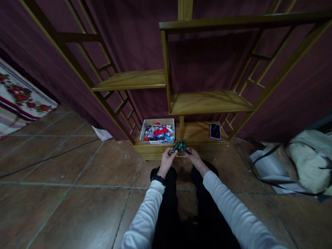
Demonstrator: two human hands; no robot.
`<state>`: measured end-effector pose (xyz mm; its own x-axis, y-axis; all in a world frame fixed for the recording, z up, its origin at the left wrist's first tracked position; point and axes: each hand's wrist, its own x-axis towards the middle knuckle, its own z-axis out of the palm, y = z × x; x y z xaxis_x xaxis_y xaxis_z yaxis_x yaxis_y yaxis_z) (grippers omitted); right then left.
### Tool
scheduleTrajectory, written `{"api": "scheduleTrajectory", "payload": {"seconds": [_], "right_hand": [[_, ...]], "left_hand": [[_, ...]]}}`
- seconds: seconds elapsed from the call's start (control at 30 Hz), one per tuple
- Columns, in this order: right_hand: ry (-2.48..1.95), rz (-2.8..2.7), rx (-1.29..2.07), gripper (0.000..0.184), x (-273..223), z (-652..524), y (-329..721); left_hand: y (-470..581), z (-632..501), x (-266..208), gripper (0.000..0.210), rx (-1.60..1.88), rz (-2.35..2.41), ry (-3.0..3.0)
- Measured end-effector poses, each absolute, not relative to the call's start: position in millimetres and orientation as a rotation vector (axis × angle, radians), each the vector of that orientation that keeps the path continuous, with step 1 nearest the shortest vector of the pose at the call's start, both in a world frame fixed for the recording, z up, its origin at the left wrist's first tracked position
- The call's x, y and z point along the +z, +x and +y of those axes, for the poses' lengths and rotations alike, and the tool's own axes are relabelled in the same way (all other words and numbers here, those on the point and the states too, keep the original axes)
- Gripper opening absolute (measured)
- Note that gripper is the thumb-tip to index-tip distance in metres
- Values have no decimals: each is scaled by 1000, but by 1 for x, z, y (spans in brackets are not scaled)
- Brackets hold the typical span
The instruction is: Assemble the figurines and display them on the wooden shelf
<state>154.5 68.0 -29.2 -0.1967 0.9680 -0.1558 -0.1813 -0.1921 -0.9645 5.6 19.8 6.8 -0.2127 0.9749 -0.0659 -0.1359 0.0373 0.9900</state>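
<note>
Between my two hands is a dark green toy figure (181, 146) with black stripes, arched like a bulky creature with two arms hanging down. My left hand (168, 158) pinches its left arm, and my right hand (193, 156) pinches the arm on the right. Just beyond the figure, on the low shelf, stands an open cardboard box (141, 135) full of small red, blue and white toy pieces. My fingertips partly cover the figure's ends.
A wooden display shelf (207, 102) rises in front of me against a dark red curtain (145, 41). A phone or tablet (215, 131) lies on its lower board at right. A pale bag (306, 162) sits on the tiled floor; a black cable (52, 157) crosses the floor at left.
</note>
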Motion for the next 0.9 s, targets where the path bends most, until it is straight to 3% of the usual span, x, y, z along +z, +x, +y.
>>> {"api": "scheduleTrajectory", "payload": {"seconds": [0.9], "right_hand": [[-1134,-1021,1594,39,-26,68,152]], "left_hand": [[4,15,20,36,1328,1176,914]]}}
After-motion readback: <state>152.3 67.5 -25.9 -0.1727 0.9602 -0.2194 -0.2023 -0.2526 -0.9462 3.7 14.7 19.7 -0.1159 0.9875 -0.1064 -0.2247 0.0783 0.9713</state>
